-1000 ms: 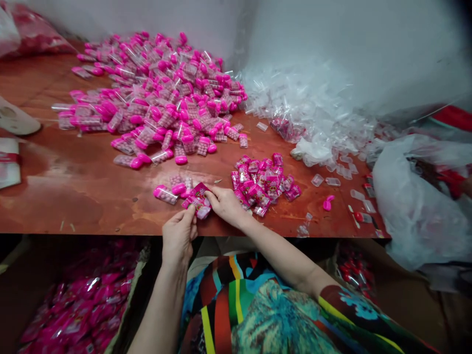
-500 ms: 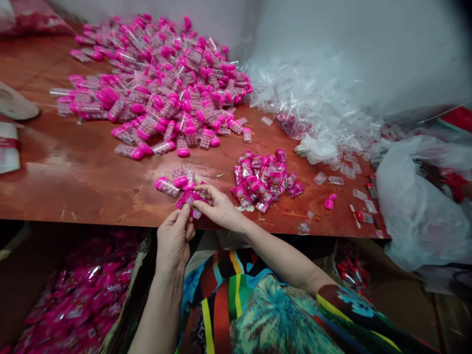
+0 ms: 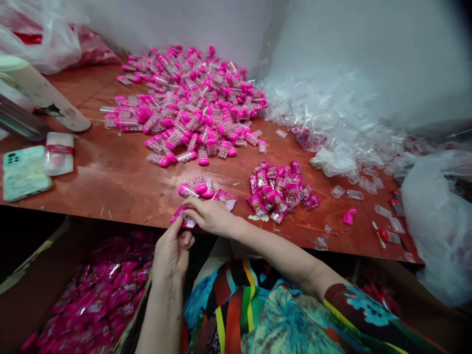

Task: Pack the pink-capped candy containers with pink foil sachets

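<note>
Near the table's front edge, a small pink printed packet (image 3: 183,217) is pinched between my two hands. My left hand (image 3: 173,248) grips its lower side with thumb and curled fingers. My right hand (image 3: 212,215) reaches across from the right, its fingertips closed on the packet's upper side and hiding part of it. Just beyond the right fingers lies another pink packet (image 3: 224,198). Behind them are a few clear bottles with pink caps (image 3: 187,190), filled with pale pink balls. A small heap of filled pink packets (image 3: 278,189) sits to the right.
A large pile of pink-capped bottles (image 3: 199,108) covers the back of the table (image 3: 110,187). Clear empty tubes (image 3: 332,118) are heaped at back right, beside a plastic bag (image 3: 438,211). A phone (image 3: 26,172) lies left. Below the edge, a box holds pink packets (image 3: 96,290).
The view has swung left, bringing the phone and a tumbler in. The pinched packet has moved left and toward me, away from the bottles. Another packet now shows beyond my right hand.
</note>
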`<state>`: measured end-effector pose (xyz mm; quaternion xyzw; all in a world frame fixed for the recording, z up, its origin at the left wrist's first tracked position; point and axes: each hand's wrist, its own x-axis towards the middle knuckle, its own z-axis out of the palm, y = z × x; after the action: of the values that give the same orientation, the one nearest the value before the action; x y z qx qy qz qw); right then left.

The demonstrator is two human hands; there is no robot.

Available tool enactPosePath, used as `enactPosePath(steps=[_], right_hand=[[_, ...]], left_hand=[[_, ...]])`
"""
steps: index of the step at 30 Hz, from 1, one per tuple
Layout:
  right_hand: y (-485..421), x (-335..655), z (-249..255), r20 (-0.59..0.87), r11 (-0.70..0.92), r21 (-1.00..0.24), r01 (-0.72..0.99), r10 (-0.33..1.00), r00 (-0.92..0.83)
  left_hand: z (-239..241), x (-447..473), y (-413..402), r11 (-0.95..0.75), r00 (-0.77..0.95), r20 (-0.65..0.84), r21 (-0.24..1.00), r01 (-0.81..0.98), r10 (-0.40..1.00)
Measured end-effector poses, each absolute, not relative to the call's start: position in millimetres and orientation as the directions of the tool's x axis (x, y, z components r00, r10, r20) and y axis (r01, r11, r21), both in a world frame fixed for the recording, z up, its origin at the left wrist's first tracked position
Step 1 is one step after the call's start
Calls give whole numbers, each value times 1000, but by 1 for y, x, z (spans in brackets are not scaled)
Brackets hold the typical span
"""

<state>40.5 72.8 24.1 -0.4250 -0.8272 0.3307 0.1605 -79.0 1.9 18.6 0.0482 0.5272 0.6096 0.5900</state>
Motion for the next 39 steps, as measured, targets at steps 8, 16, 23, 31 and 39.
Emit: enactPosePath(steps=[8, 16, 23, 31, 39], right_hand=[[156, 55, 29, 21, 761, -141, 633, 642, -767], [172, 59, 30, -57, 865, -37, 501, 499, -865], [186, 39, 30, -130, 894, -65, 443, 433, -892], [141, 57, 41, 102, 708, -457, 538, 643, -759], [19, 139, 22, -105, -45, -990, 132, 865, -490]], left_hand=[[22, -96, -10, 208, -382, -590, 696, -687, 711], [20, -66, -5, 260, -278, -604, 650, -714, 746], [20, -54, -7, 271, -259, -596, 654, -707, 760], [32, -49, -15, 277, -238, -643, 594, -755, 728], [23, -27, -17, 312, -167, -704, 499, -809, 690]])
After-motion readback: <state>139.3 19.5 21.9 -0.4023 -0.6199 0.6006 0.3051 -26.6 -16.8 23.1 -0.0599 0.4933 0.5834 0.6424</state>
